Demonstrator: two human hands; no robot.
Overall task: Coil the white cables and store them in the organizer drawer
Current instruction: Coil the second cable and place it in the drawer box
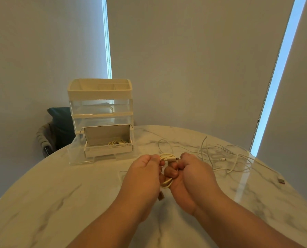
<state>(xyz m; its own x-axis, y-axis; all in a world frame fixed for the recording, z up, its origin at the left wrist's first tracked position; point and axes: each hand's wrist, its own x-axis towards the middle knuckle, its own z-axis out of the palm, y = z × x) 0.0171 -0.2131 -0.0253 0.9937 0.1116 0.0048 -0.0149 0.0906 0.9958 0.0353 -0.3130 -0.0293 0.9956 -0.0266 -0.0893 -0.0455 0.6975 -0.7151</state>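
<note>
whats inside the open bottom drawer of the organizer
A coiled white cable lies in the open bottom drawer, toward its right side. Its white front wall hides the floor just behind it, so anything low there cannot be seen.

You are working in dim, warm-tinted light. The drawn blinds (pixel 193 59) hold back the daylight, which leaks in bluish through a left light strip (pixel 107 42) and a wider right light strip (pixel 281 68). The right one lays a pale glare streak on the table (pixel 242 187). Shadows are faint. Your left hand (pixel 143 176), right hand (pixel 195 174) and the coiled cable (pixel 167 156) they hold look slightly soft. The wide lens bows the table's far edge.
</note>
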